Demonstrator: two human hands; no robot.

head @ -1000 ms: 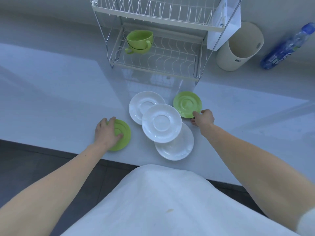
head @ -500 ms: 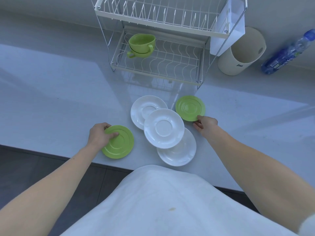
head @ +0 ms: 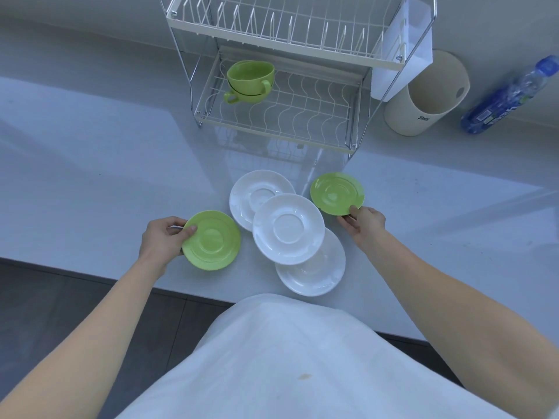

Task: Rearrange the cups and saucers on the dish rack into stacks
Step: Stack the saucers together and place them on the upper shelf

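Observation:
Two green cups sit nested on the lower shelf of the wire dish rack. On the counter below lie three overlapping white saucers. A green saucer lies to their left, with my left hand pinching its left rim, thumb on top. A second green saucer lies to their right, and my right hand grips its near edge.
A beige round holder stands right of the rack, with a blue plastic bottle lying beyond it. A white cutlery box hangs on the rack's right side. The counter's front edge runs just below the saucers.
My left hand has slid off the top of the left green saucer to pinch its rim. My right hand has closed on the right green saucer's edge.

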